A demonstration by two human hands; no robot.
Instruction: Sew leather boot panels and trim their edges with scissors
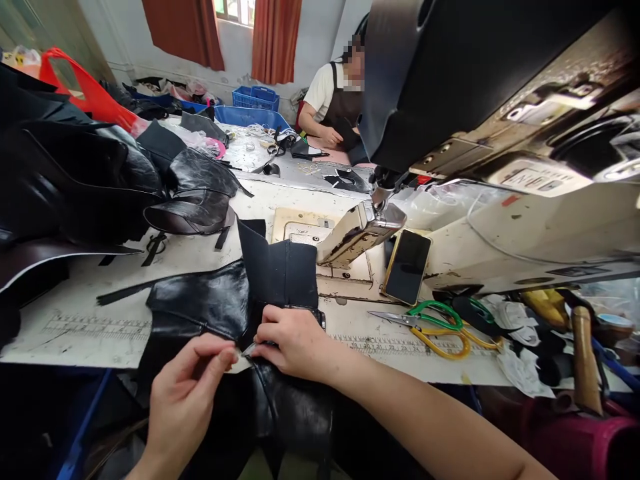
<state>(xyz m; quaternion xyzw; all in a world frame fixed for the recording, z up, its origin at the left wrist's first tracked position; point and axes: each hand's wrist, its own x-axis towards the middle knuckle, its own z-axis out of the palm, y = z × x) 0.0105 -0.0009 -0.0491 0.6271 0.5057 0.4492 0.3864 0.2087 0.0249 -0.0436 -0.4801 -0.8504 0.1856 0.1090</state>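
Note:
A black leather piece with a matte fabric lining [260, 287] lies over the front edge of the white worktable [90, 327]. My right hand [293, 343] is closed, pressing down on the leather and holding a small metal tool at its near edge. My left hand [187, 393] hovers just left of it, thumb and forefinger pinched together near the tool's tip; what they pinch is too small to make out. The sewing machine's post and presser foot [363, 230] stand just behind the leather.
A phone [407, 267] lies by the machine. Green- and yellow-handled scissors [435, 327] rest to the right, with a wooden-handled tool [585, 363]. Piles of black leather [75, 180] fill the left. A person in an apron [335, 100] works at the far table by blue crates [255, 99].

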